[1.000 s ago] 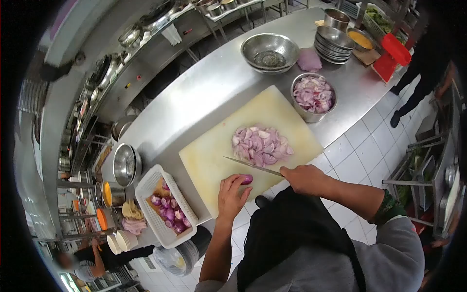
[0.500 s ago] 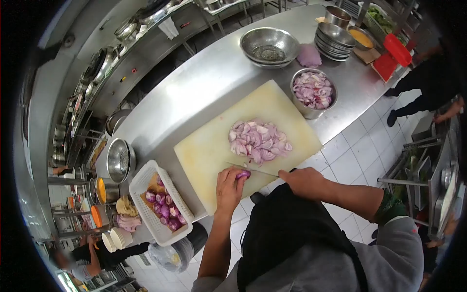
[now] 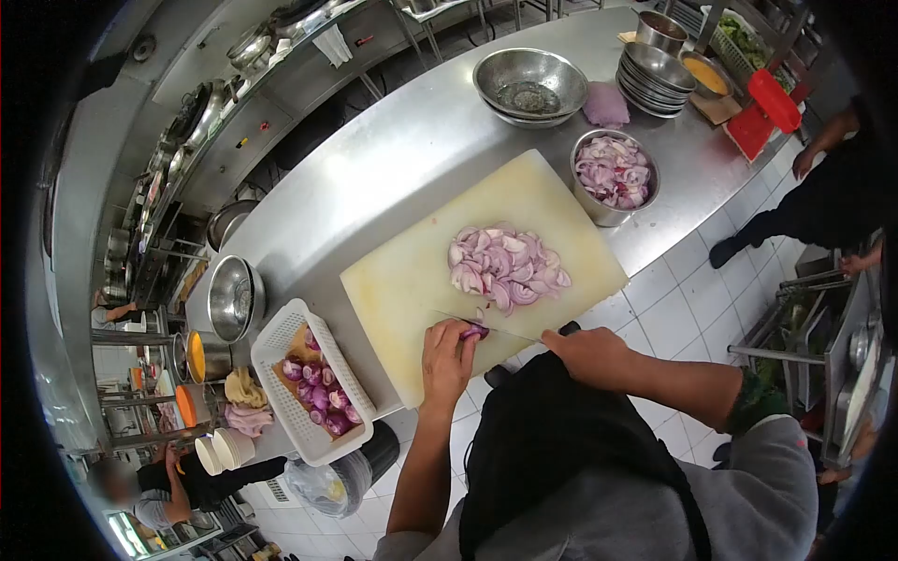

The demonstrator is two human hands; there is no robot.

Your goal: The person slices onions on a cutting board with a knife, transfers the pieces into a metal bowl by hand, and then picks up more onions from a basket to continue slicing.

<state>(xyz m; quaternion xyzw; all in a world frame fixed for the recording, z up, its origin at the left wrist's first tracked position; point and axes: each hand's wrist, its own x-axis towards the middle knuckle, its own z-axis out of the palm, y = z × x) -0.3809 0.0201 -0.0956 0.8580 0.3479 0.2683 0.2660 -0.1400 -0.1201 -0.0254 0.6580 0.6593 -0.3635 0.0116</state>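
My left hand (image 3: 447,358) is closed around a purple onion piece (image 3: 477,331) and presses it on the cutting board (image 3: 402,271) near its front edge. In my right hand (image 3: 587,353) is the handle of a kitchen knife (image 3: 510,334). Its thin blade reaches left across the board and lies at the onion, partly hidden by my left fingers. A heap of sliced onion (image 3: 507,266) lies on the board just beyond the blade. A few small slices sit between the heap and the knife.
Left of the board, a white plastic basket (image 3: 271,353) holds peeled onions (image 3: 323,393). A steel pot (image 3: 613,213) of sliced onions stands at the board's far right corner. Steel bowls (image 3: 528,70) and stacked bowls (image 3: 655,75) sit behind. Other people (image 3: 837,178) stand right and lower left.
The onion piece shows less beyond my left fingers, and the blade now lies at it. A small slice has come to lie by it. The view has shifted slightly; the person at right has moved.
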